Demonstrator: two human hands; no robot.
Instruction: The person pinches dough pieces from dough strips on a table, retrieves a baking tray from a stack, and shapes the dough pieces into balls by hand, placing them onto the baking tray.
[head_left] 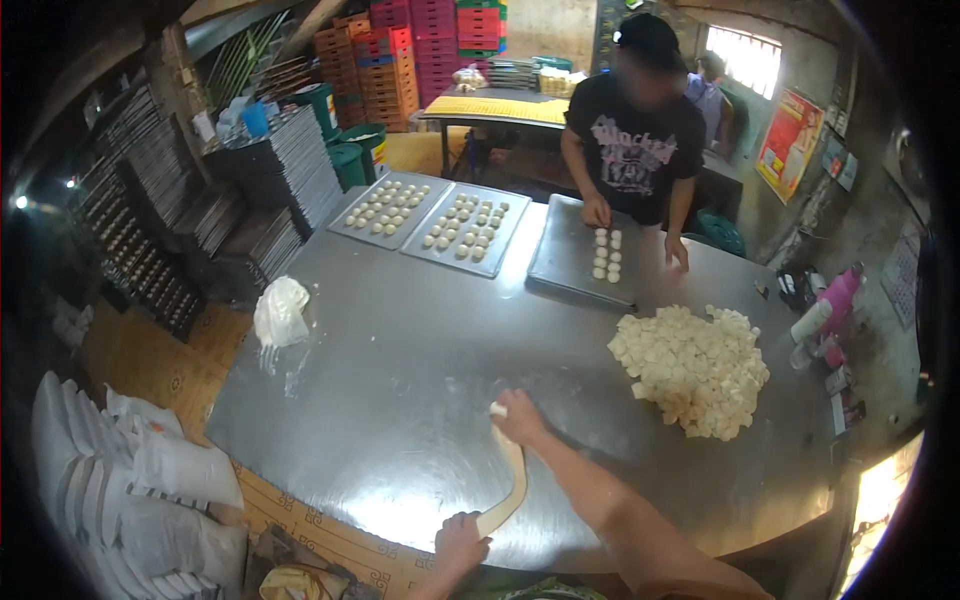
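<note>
Left fingers and right fingers grip both dough strip ends.

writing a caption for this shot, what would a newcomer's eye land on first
Probably the big heap of cut dough pieces on the table's right side. Next, the long dough strip stretched between both hands at the near edge, then the trays of dough balls along the far side.
</note>
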